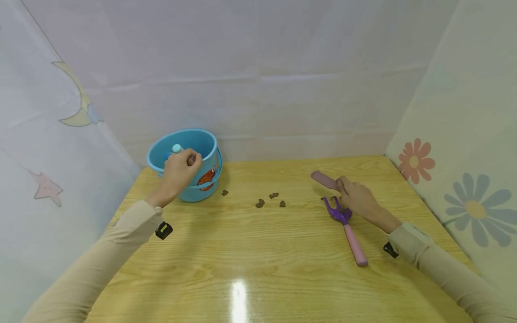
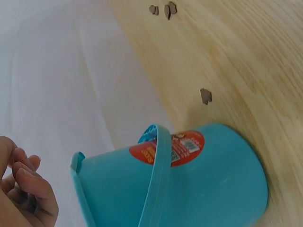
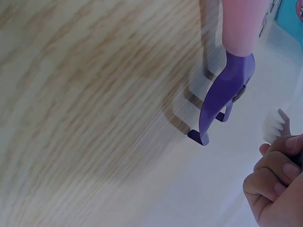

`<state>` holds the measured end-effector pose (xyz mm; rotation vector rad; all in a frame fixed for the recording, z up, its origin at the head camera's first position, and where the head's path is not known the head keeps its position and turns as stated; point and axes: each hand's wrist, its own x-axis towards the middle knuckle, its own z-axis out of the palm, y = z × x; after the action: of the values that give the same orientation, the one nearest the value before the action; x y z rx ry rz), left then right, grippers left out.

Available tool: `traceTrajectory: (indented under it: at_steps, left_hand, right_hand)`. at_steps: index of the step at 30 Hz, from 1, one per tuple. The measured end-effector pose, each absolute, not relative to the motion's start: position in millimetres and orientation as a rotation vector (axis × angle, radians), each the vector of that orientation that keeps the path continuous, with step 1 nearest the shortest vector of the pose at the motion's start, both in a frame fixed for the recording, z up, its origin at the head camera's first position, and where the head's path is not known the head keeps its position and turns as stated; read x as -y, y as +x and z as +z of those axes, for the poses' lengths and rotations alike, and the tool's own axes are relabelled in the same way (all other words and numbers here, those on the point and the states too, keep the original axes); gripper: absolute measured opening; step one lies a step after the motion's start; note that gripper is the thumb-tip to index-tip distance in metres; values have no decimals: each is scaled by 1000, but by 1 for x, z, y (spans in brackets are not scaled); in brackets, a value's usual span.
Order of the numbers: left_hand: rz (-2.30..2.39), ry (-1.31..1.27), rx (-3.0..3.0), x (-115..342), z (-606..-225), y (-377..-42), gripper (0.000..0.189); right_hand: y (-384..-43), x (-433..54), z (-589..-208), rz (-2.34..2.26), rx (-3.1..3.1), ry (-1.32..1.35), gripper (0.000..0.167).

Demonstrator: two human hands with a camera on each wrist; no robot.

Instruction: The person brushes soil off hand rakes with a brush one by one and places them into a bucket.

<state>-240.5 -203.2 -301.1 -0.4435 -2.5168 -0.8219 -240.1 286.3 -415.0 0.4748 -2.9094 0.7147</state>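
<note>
My left hand [image 1: 179, 170] is over the near right rim of a blue bucket [image 1: 198, 193], its fingers curled; I cannot tell whether something small is between them. Inside the bucket, a teal-ended handle [image 1: 177, 148] shows, partly hidden behind this hand. My right hand [image 1: 359, 199] grips a brush with a mauve back [image 1: 324, 180], held above the table at the right. Its white bristles [image 3: 272, 127] show in the right wrist view. Below that hand lies a small garden fork [image 1: 336, 214] with purple tines and a pink handle.
Several small brown flakes [image 1: 260, 203] are scattered on the wooden table [image 1: 226, 251] right of the bucket, one close to its base. Cloth walls stand along the back and both sides. The bucket's handle [image 2: 162, 175] hangs down against its side.
</note>
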Motion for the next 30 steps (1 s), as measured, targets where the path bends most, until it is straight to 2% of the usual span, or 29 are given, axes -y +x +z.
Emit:
traceTrajectory:
  at_steps: [9,16,30]
  left_hand:
    - [-912,-478,2501,189,-318,-241,22]
    - [-905,-546,2528,182,-333,-240,19]
    - [-916,-535,2610,160,-352,-236,21]
  right_hand:
    - [-239,-293,-416,694,2859,495,40]
    - [-240,-293,-423,675,2865,492,49]
    - [-241,-288,-429,649,2818,526,43]
